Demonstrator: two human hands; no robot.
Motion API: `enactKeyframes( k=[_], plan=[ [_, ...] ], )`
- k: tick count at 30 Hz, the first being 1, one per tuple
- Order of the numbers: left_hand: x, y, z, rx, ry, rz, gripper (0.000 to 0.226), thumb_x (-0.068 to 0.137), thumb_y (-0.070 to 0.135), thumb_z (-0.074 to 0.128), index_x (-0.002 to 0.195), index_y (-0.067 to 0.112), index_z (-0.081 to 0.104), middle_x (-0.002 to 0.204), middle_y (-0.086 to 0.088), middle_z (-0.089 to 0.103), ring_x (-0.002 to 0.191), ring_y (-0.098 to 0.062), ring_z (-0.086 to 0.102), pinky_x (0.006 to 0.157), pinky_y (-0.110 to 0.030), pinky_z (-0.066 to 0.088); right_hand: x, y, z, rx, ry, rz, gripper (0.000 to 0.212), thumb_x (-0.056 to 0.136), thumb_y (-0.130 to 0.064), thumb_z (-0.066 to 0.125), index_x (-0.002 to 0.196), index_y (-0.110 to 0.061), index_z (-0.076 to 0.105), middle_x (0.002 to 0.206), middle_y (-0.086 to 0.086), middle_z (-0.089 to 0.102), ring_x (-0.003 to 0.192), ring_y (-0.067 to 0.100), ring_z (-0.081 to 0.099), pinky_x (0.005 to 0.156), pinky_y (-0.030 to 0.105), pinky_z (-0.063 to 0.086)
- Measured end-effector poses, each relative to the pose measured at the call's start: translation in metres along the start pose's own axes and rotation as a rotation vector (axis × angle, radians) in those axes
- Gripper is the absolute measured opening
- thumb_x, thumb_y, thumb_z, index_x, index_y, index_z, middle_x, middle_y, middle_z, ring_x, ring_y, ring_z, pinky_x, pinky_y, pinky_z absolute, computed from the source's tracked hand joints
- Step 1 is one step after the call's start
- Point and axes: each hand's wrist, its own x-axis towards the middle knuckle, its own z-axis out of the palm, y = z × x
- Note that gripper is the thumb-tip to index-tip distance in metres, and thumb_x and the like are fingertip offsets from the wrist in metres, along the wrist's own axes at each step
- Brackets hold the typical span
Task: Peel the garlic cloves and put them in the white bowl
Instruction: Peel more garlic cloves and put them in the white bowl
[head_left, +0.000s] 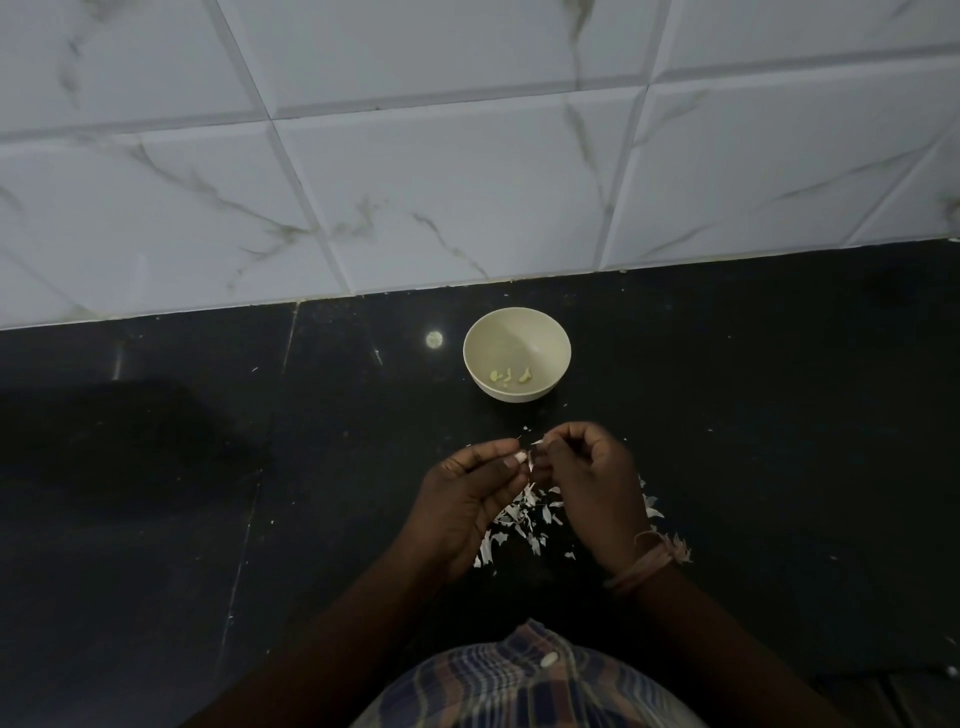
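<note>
White bowl (517, 354): upright on black countertop (753, 415), near tiled wall (467, 156), beyond both hands. Inside, towards near wall: a few small peeled garlic cloves (510, 376), pale yellow-green; exact count too small to tell.

Left hand (467, 499): palm turned inward, thumb and forefinger pinching a garlic clove (519, 458), pale tip visible between fingertips, held above countertop.

Right hand (587, 467): fingers curled, fingertips pinching a strip of papery skin (537, 442) just beside the clove. Whether still attached to clove: cannot tell. Thread band (649, 558) round right wrist, frayed ends sticking out.

Garlic peels (524, 517): white scraps scattered on countertop under and between both hands, a few more to right of right wrist.

Countertop: dark, glossy, 1 round light reflection (434, 340) left of bowl.

Tiled wall: white, grey marble veining, meeting countertop behind bowl.

Plaid shirt (519, 686): bottom centre, 1 pale button showing.
</note>
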Motion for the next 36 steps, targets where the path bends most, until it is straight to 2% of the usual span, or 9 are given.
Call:
enactKeyframes(
  k=[3,6,8,11,16,21,26,33,36],
  plan=[
    [0.000,0.000,-0.001,0.000,-0.008,0.005,0.026,0.082,0.000,0.068,0.108,-0.003,0.070,0.103,-0.020,0.075,0.090,-0.023,0.075,0.077,-0.025,0.062,0.002,0.000,-0.003,-0.008,-0.001,-0.023,0.005,0.094,-0.002,0.065,0.095,-0.005,0.068,0.085,0.009,0.075,0.078,0.018,0.076,0.070,0.027,0.061],
    [0.000,-0.001,-0.003,0.012,-0.006,0.025,0.028,0.080,0.001,0.069,0.108,-0.002,0.070,0.102,-0.019,0.075,0.091,-0.024,0.075,0.077,-0.026,0.061,0.001,0.006,-0.003,-0.147,-0.050,-0.022,0.020,0.091,0.002,0.063,0.094,-0.015,0.073,0.088,0.001,0.076,0.083,0.012,0.074,0.079,0.033,0.062],
    [0.002,-0.003,-0.004,0.056,0.016,0.064,0.022,0.085,-0.003,0.068,0.107,-0.002,0.070,0.101,-0.021,0.076,0.092,-0.026,0.075,0.080,-0.029,0.062,-0.003,0.010,-0.002,-0.227,-0.062,-0.040,0.026,0.091,0.000,0.061,0.094,-0.022,0.075,0.091,-0.007,0.076,0.086,0.005,0.072,0.082,0.030,0.059],
    [0.002,-0.003,-0.005,0.202,0.024,0.149,0.018,0.087,-0.002,0.071,0.105,-0.001,0.071,0.103,-0.023,0.076,0.098,-0.031,0.074,0.089,-0.035,0.061,-0.008,0.011,-0.001,-0.279,-0.059,-0.120,0.021,0.093,-0.009,0.065,0.102,-0.024,0.076,0.097,-0.012,0.075,0.092,-0.002,0.069,0.083,0.021,0.055],
    [0.000,-0.002,-0.006,0.355,0.029,0.225,0.016,0.089,-0.003,0.071,0.104,0.002,0.071,0.098,-0.019,0.077,0.094,-0.029,0.075,0.081,-0.030,0.061,-0.005,0.013,-0.003,-0.376,-0.108,-0.277,0.014,0.091,-0.012,0.072,0.101,-0.020,0.077,0.098,-0.012,0.072,0.095,0.001,0.068,0.085,0.023,0.055],
    [0.002,-0.006,-0.006,0.299,0.044,0.231,0.024,0.087,-0.009,0.070,0.108,0.003,0.070,0.101,-0.018,0.077,0.097,-0.029,0.075,0.086,-0.035,0.059,-0.008,0.011,0.002,-0.296,-0.084,-0.144,0.009,0.090,-0.015,0.072,0.093,-0.023,0.074,0.088,-0.009,0.074,0.083,0.004,0.070,0.078,0.031,0.058],
    [0.001,-0.011,-0.005,0.215,0.090,0.217,0.019,0.086,-0.005,0.073,0.102,0.004,0.073,0.100,-0.020,0.077,0.093,-0.027,0.074,0.086,-0.032,0.061,-0.013,0.007,0.005,-0.266,-0.070,-0.118,0.005,0.090,-0.018,0.073,0.089,-0.023,0.074,0.081,-0.007,0.074,0.077,0.004,0.069,0.070,0.025,0.057],
    [-0.002,-0.011,-0.005,0.087,0.024,0.152,0.022,0.080,0.001,0.074,0.102,0.000,0.072,0.102,-0.025,0.074,0.096,-0.033,0.073,0.094,-0.042,0.059,-0.014,0.006,0.006,-0.391,-0.043,-0.245,0.001,0.089,-0.021,0.074,0.088,-0.021,0.074,0.082,-0.010,0.070,0.076,0.004,0.066,0.069,0.023,0.054],
    [-0.003,-0.010,-0.003,0.099,0.011,0.164,0.023,0.078,0.003,0.074,0.100,-0.001,0.071,0.099,-0.021,0.075,0.093,-0.029,0.074,0.088,-0.036,0.061,-0.014,0.007,0.007,-0.457,-0.009,-0.335,0.003,0.087,-0.019,0.076,0.088,-0.019,0.073,0.083,-0.010,0.068,0.076,0.004,0.064,0.068,0.018,0.051]
  ],
)
